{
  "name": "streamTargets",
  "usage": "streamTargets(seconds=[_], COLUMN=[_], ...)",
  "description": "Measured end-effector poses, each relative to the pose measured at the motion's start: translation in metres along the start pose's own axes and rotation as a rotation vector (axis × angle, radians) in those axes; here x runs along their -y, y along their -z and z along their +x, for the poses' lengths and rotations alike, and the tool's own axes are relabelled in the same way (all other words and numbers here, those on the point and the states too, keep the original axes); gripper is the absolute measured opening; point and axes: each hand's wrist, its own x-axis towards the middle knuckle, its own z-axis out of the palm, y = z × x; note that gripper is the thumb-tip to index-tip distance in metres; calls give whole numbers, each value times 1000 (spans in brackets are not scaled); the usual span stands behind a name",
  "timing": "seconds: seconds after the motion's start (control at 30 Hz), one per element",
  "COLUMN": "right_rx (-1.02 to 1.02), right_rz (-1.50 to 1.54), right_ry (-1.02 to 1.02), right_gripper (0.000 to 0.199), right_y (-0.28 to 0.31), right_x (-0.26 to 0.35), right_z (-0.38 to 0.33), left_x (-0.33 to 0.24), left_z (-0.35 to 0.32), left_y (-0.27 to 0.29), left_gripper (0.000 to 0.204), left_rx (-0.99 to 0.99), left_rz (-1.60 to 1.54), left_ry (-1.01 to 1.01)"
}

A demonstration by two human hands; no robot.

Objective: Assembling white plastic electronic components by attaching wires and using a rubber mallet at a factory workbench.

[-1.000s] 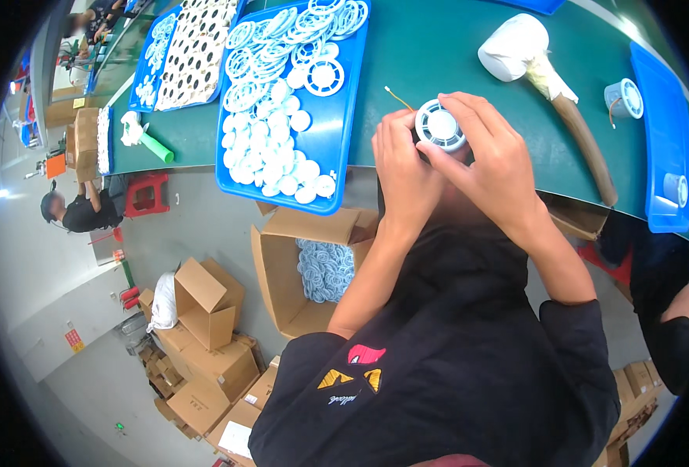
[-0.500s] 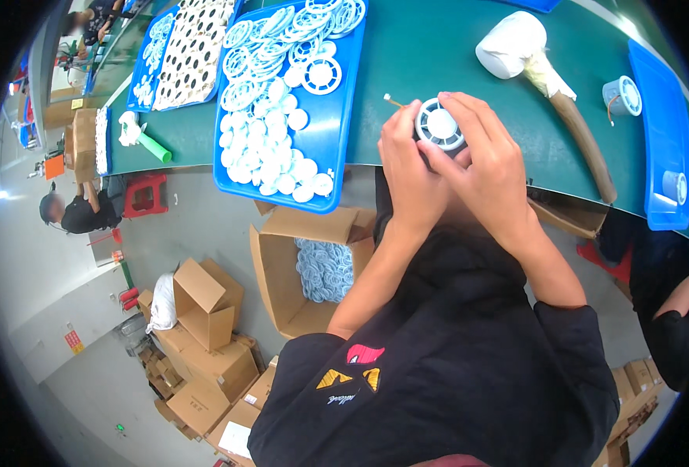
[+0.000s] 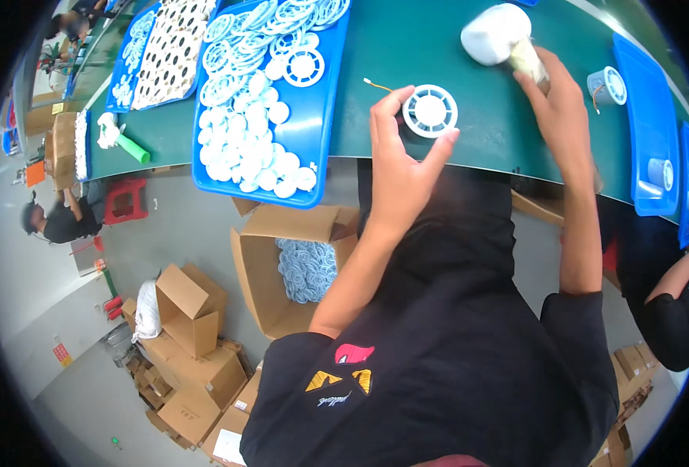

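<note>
My left hand (image 3: 397, 167) has its thumb and fingers around a small round fan-like unit (image 3: 430, 111), with a white spoked cap on top, at the front edge of the green table. A thin wire (image 3: 379, 86) with a little plug sticks out to its upper left. Farther right, my right hand (image 3: 560, 117) is closed around a mallet (image 3: 494, 35) just below its head, which is wrapped in white. Most of the wooden handle is hidden behind my hand and forearm.
Left of my hands, a blue tray (image 3: 309, 128) holds white rings and discs. A white cylinder with a wire (image 3: 608, 86) stands beside another blue tray (image 3: 646, 101) at right. Below the table is an open carton (image 3: 255, 292) of blue-white rings. A co-worker's arm (image 3: 675, 272) shows at right.
My right hand has left the round unit and moved right to grip the mallet. My left hand keeps hold of the unit, now with its top more exposed. The whole view has shifted slightly.
</note>
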Motion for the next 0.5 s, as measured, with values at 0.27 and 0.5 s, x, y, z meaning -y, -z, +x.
streamTargets(seconds=[0.27,0.5], right_rx=[236,232], right_rz=[6,425], right_ry=[149,-198], right_gripper=[31,36], right_y=[48,58], right_x=[35,67], right_z=[-58,-49], left_x=[-8,0], left_z=[7,7], left_y=[11,15], left_gripper=[71,74], left_rx=[48,99], left_rz=[17,-3], left_ry=[14,-64])
